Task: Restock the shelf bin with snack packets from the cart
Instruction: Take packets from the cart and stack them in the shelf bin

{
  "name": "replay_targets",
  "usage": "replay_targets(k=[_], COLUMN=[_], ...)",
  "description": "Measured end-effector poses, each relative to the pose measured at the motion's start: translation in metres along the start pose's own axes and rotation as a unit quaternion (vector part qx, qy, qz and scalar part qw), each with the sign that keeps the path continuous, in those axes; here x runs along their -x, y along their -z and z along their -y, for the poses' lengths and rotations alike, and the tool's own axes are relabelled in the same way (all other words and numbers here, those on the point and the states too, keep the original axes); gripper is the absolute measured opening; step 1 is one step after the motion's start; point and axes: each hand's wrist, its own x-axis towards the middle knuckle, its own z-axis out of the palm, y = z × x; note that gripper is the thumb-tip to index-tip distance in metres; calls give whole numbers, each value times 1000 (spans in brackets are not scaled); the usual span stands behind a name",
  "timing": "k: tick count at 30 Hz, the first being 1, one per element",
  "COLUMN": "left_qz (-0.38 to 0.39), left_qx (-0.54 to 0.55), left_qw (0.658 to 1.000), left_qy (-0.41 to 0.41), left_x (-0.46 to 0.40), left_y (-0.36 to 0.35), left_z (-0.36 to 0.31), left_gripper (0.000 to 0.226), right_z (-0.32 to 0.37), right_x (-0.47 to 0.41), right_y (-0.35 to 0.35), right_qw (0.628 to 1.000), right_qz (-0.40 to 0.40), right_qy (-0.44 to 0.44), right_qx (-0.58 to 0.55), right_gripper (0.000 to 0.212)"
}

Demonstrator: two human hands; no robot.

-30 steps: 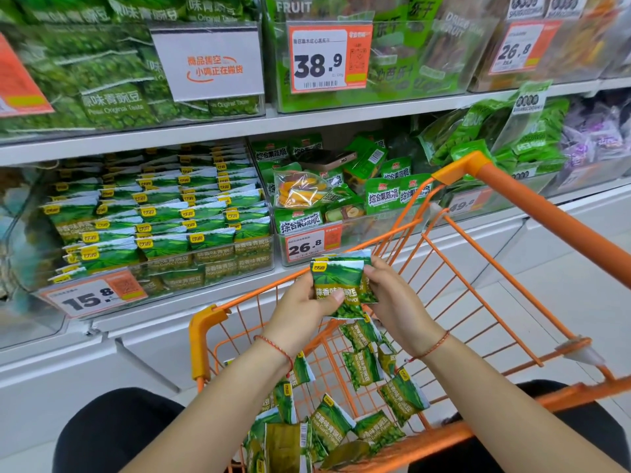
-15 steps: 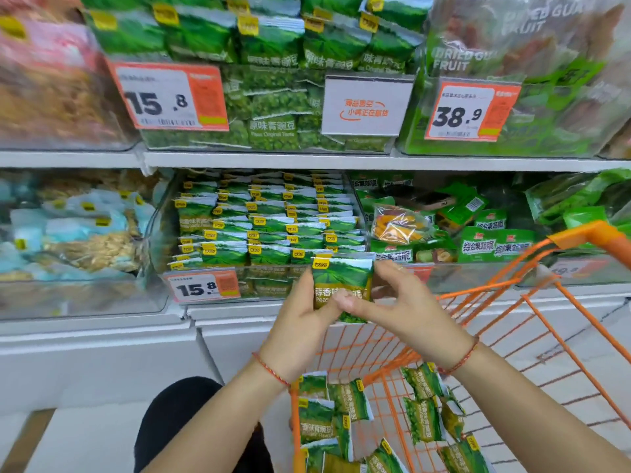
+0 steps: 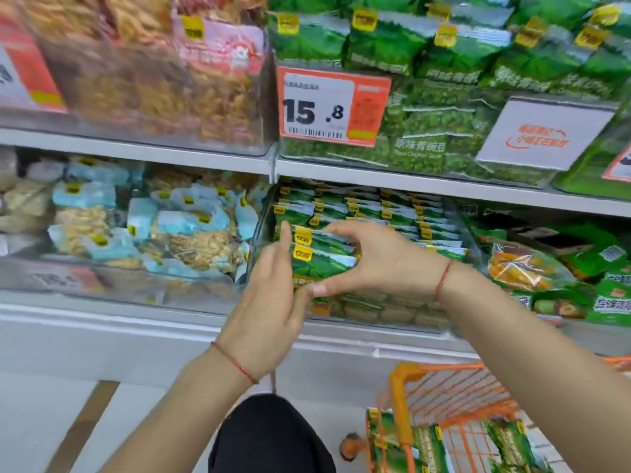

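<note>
Closest to the camera is a dark knee (image 3: 273, 435), and off to the right the orange cart (image 3: 444, 390) with more green packets (image 3: 423, 445) in it. I can count about three showing at the frame edge, the rest is cut off.

Further out are the two hands, each with a thin red string on the wrist. Between them is a small stack of green snack packets (image 3: 321, 257), looks like two or three, hard to say since it's all a bit blurry. The right hand (image 3: 379, 261) is curled round the stack's right end, thumb underneath and fingers arched over the top. The left hand (image 3: 273, 295) has its fingers mostly straight, laid flat against the left end, more squaring it up than gripping.

The stack sits right at the front lip of the clear shelf bin (image 3: 375, 312) on the lower shelf, already pretty full with roughly four columns of the same packets lined up behind.

So I'd say this is the placing step: packets are at the bin, not let go yet. Next move probably calls for sliding the stack down into the front row so it stands in line, then heading to the cart for more.

Behind that, pale blue packs sit in the bin to the left, and one 15.8 price tag (image 3: 333, 107) hangs on the upper shelf.
</note>
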Motion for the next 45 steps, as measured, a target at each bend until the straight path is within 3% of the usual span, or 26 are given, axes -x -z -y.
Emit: replay_targets(k=[3, 7, 10, 13, 15, 18, 23, 26, 31, 37, 41, 45], left_qz=[-15, -15, 10, 28, 19, 28, 38, 33, 22, 8, 1, -2], left_qx=[-89, -134, -155, -155, -91, -46, -113, -137, -137, -158, -165, -170], left_qw=[995, 988, 983, 987, 995, 994, 988, 985, 987, 985, 984, 983], left_qy=[-45, -76, -98, -35, 43, 93, 100, 95, 86, 72, 64, 66], left_x=[-17, -30, -32, -26, -20, -16, -19, -18, -17, -17, -17, -17], left_y=[7, 15, 18, 17, 15, 7, -7, -11, -13, -16, -18, -18], left_z=[17, 38, 52, 68, 73, 79, 86, 87, 89, 90, 92, 93], left_gripper=[71, 72, 82, 104, 103, 99, 93, 90, 88, 87, 86, 85], right_z=[10, 5, -10, -23, -27, -26, -25, -26, -16, -19, -20, -21], right_x=[-23, -42, -50, -55, -59, -68, -88, -99, -116, -122, -119, -116], right_y=[2, -3, -17, -30, -35, -45, -53, -44, -41, -44, -51, -52], right_qw=[997, 995, 997, 995, 986, 974, 970, 973, 964, 962, 968, 945], right_qz=[-27, -30, -46, -101, -160, -219, -193, -121, -14, 9, -30, -69], right_qy=[24, 44, 42, 7, -7, 17, -2, -38, -25, -60, -69, -64], right_qx=[71, 85, 45, -16, -49, 59, 149, 193, 265, 265, 239, 314], right_gripper=[86, 85, 68, 59, 50, 52, 65, 75, 74, 66, 65, 63])
